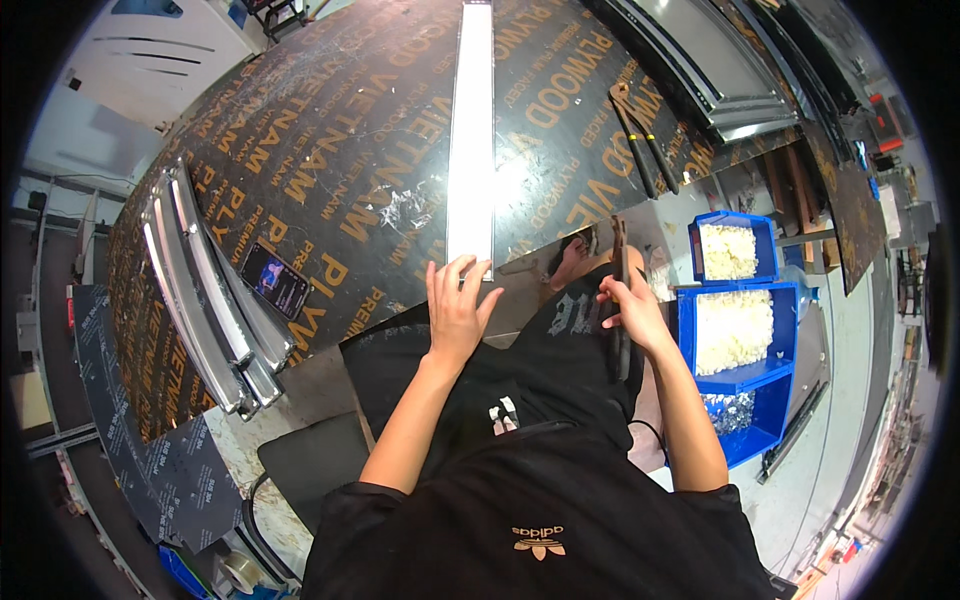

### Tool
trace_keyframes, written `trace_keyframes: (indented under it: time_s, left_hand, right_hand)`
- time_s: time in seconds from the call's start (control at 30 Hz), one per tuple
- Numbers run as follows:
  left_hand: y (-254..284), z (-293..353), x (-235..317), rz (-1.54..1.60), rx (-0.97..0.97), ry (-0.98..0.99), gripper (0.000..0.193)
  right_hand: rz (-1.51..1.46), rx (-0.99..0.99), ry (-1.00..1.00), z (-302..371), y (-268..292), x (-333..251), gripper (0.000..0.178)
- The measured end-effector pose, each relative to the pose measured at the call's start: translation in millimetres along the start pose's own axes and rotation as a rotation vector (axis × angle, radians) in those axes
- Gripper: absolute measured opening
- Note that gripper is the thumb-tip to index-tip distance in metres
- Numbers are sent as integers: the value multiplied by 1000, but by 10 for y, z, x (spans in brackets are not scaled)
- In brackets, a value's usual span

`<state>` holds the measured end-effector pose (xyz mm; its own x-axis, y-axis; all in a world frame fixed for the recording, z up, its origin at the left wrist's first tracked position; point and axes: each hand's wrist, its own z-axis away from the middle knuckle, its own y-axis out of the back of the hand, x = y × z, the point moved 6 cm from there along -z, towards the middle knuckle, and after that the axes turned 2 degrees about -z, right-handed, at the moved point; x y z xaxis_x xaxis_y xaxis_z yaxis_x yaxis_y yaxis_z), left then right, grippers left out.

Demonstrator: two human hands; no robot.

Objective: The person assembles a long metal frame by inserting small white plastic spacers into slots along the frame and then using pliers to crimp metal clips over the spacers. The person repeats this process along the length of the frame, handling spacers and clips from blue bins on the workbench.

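Note:
A long, bright white strip (472, 140) lies lengthwise on the dark printed plywood table (390, 140), its near end close to the front edge. My left hand (458, 310) rests its fingertips on that near end, with the fingers stretched out and the thumb apart. In my right hand (634, 310), over my lap, is a long dark hand tool (621, 350), held upright in the picture. Its kind cannot be made out, since the fingers cover its middle. Pincers with black handles and yellow bands (645, 150) lie on the table, beyond the right hand.
Curved silvery metal profiles (215, 300) are stacked on the left beside a lit phone (275, 279). Blue bins (735, 350) with small whitish pieces stand at my right. Framed panels (720, 70) lie at the far right. Small white pieces (503, 413) lie against my black clothing.

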<state>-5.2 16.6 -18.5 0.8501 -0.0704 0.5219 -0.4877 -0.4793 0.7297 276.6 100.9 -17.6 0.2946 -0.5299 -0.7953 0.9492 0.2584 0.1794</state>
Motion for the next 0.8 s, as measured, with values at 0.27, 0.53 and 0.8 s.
trace_keyframes:
  time_s: [0.27, 0.53, 0.8]
  left_hand:
    - [146, -55, -122, 68, 86, 15, 26]
    - [607, 18, -179, 422, 334, 264, 26]
    - [675, -19, 260, 185, 168, 38, 34]
  right_hand:
    - [665, 187, 678, -688, -306, -1209, 57]
    - [1036, 294, 618, -1243, -533, -1628, 61]
    - [315, -356, 262, -289, -1234, -1116, 63]
